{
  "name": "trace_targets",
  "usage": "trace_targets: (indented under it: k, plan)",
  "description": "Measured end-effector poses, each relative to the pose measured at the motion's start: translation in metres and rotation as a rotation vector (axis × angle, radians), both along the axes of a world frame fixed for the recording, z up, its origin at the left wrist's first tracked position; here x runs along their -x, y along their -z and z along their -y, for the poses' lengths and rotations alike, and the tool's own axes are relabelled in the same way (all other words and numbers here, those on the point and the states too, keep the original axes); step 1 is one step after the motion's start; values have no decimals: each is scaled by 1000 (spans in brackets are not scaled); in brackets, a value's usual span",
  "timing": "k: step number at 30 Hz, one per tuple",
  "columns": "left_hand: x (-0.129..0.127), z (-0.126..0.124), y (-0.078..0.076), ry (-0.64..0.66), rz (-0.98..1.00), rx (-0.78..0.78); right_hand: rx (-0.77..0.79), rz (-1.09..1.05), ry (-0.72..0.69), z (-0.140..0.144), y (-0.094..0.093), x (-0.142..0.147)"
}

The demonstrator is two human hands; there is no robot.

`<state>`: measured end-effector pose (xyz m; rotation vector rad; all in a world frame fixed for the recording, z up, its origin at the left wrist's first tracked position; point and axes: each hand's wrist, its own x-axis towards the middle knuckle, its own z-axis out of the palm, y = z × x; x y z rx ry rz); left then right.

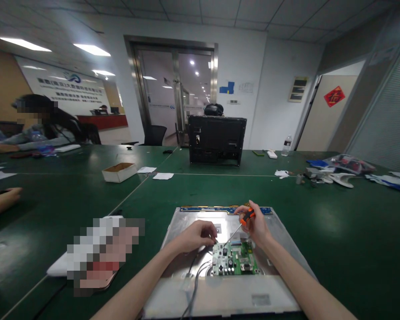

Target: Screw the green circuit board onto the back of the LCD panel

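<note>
Green table (340,231), circuit board (235,260) on metal panel (176,293)

Our right hand (259,229) sits at the board's one o'clock, gripping an orange screwdriver (247,217), tip around eleven. Left hand (196,235) at ten, fingers curled; can't tell if they're pinching anything.

Left forearm (146,278) bare, slanting forward and inward to its hand. Left hand (196,233) back upward, fingers bent, tips toward the right hand; whether they pinch, unclear. Right hand (260,226) just beside and slightly ahead of left, apart from it, fingers curled in a grip. Right forearm (296,271) bare, trailing back and outward behind its hand
</note>
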<state>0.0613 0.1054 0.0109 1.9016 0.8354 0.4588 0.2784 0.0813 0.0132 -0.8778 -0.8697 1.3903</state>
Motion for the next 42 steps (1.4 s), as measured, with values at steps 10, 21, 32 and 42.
trace_targets:
  k: [10, 21, 32, 42]
  plan:
    - [-1, 2, 5, -12, 55, 65, -40, 56, 47, 3, -4, -7]
    - [-3, 12, 6, -56, 89, 60, -65, 170, 121, 3, -11, -29]
    - [-4, 12, 2, -48, 78, 17, -69, 201, 85, 6, -4, -24]
    - [-4, 12, 3, -24, 70, 29, -61, 175, 113, 10, -8, -15]
